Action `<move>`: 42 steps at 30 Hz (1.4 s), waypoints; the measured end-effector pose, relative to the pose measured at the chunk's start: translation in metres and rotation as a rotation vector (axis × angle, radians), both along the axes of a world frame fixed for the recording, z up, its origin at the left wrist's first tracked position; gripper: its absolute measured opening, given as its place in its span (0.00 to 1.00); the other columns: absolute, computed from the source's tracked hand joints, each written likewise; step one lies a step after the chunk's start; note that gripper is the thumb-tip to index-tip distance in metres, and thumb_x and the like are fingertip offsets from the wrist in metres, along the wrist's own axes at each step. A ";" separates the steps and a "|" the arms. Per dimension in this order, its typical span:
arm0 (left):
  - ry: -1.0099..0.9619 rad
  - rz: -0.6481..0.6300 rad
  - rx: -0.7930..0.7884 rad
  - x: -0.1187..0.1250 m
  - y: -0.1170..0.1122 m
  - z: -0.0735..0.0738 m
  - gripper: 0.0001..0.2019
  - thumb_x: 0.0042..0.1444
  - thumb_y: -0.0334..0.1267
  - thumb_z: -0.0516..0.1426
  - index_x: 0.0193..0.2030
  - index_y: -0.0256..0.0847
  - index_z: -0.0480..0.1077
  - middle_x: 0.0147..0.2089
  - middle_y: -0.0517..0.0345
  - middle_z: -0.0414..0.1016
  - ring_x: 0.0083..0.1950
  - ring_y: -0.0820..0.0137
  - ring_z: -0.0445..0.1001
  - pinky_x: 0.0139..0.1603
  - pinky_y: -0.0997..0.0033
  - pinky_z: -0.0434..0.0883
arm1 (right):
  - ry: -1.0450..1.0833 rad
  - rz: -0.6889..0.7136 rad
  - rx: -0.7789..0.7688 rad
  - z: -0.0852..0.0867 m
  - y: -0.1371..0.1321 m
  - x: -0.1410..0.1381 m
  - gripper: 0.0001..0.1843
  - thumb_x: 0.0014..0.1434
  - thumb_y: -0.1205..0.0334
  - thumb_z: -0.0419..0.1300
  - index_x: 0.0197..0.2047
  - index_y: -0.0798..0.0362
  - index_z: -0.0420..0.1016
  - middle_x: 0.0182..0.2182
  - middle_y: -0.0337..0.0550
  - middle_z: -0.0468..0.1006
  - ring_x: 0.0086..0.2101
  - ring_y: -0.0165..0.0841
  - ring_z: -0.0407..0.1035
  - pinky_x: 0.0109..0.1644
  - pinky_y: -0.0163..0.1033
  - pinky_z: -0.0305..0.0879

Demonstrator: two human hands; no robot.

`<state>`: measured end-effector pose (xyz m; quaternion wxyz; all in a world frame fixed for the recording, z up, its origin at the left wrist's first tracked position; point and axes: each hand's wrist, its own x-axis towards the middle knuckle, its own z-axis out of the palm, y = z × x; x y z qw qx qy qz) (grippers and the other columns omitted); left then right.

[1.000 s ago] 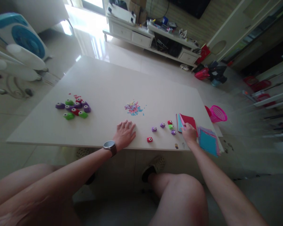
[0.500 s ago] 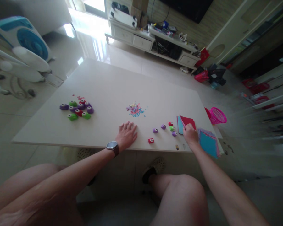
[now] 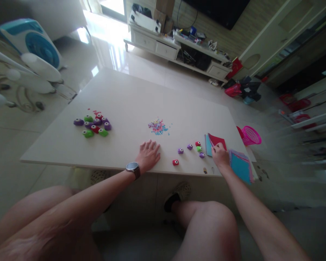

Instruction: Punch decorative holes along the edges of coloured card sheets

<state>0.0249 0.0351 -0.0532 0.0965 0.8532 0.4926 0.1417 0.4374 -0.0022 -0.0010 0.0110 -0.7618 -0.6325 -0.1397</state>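
My left hand lies flat on the white table, fingers spread, with nothing in it. At the table's right end my right hand is closed in a pinch on the edge of a red paper sheet, which is lifted off a light blue sheet. Just left of it sit small craft punches: a green one, a few purple ones such as this purple punch, and a red punch nearer the front edge. A heap of tiny coloured paper cut-outs lies beyond my left hand.
Several larger red, green and purple punches cluster on the left of the table, with red cut-outs behind. A stack of coloured paper rests at the right edge, near a pink basket. A small brown item lies at the front edge.
The whole view has shifted slightly, so the table things appear a little further right. Both hands hold nearly the same places; the right keeps its pinch on the red sheet.
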 end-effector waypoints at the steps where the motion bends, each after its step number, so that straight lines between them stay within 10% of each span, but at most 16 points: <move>1: -0.003 -0.001 0.000 0.000 0.000 0.000 0.23 0.68 0.44 0.49 0.66 0.42 0.66 0.68 0.41 0.66 0.73 0.47 0.56 0.70 0.42 0.55 | 0.010 -0.006 0.012 0.000 0.000 -0.001 0.18 0.69 0.57 0.51 0.37 0.57 0.79 0.42 0.50 0.73 0.27 0.31 0.61 0.30 0.41 0.49; 13: 0.026 0.004 0.002 0.000 -0.001 0.000 0.23 0.68 0.44 0.48 0.66 0.41 0.64 0.68 0.42 0.64 0.73 0.47 0.54 0.71 0.43 0.54 | 0.110 0.024 0.313 0.016 0.007 -0.022 0.15 0.66 0.57 0.56 0.31 0.54 0.77 0.40 0.52 0.75 0.43 0.42 0.65 0.48 0.43 0.62; 20: -0.055 0.008 -0.085 0.001 0.002 0.006 0.21 0.66 0.42 0.51 0.63 0.42 0.66 0.68 0.42 0.64 0.73 0.48 0.54 0.71 0.42 0.53 | 0.257 0.078 0.504 0.074 0.009 -0.084 0.16 0.66 0.52 0.58 0.32 0.53 0.76 0.36 0.50 0.77 0.41 0.42 0.68 0.51 0.46 0.64; 27: -0.770 0.067 -0.825 0.001 0.020 0.050 0.30 0.56 0.50 0.63 0.61 0.41 0.64 0.63 0.41 0.68 0.64 0.54 0.68 0.65 0.48 0.67 | 0.965 0.217 0.573 0.133 -0.013 -0.187 0.17 0.60 0.47 0.67 0.33 0.54 0.79 0.26 0.39 0.75 0.26 0.30 0.66 0.30 0.37 0.60; 31: -1.271 -0.022 -1.249 -0.007 0.016 0.074 0.38 0.54 0.53 0.67 0.66 0.43 0.59 0.65 0.39 0.69 0.63 0.57 0.72 0.63 0.52 0.71 | 1.394 0.171 0.564 0.125 -0.009 -0.220 0.21 0.51 0.43 0.72 0.31 0.53 0.76 0.25 0.36 0.72 0.25 0.26 0.62 0.29 0.34 0.60; 35: -1.485 -0.013 -1.225 -0.018 0.014 0.087 0.32 0.51 0.45 0.69 0.61 0.42 0.65 0.66 0.41 0.70 0.61 0.57 0.75 0.61 0.52 0.73 | 1.628 0.013 0.511 0.096 0.002 -0.233 0.26 0.46 0.39 0.73 0.30 0.52 0.70 0.24 0.33 0.68 0.24 0.25 0.61 0.26 0.32 0.60; 42: -1.161 0.262 -0.976 -0.041 0.030 0.068 0.25 0.46 0.32 0.68 0.52 0.37 0.71 0.53 0.44 0.80 0.50 0.58 0.80 0.50 0.57 0.78 | 1.208 -0.040 0.098 0.050 0.018 -0.213 0.17 0.55 0.47 0.64 0.38 0.53 0.74 0.32 0.41 0.76 0.29 0.31 0.69 0.33 0.36 0.65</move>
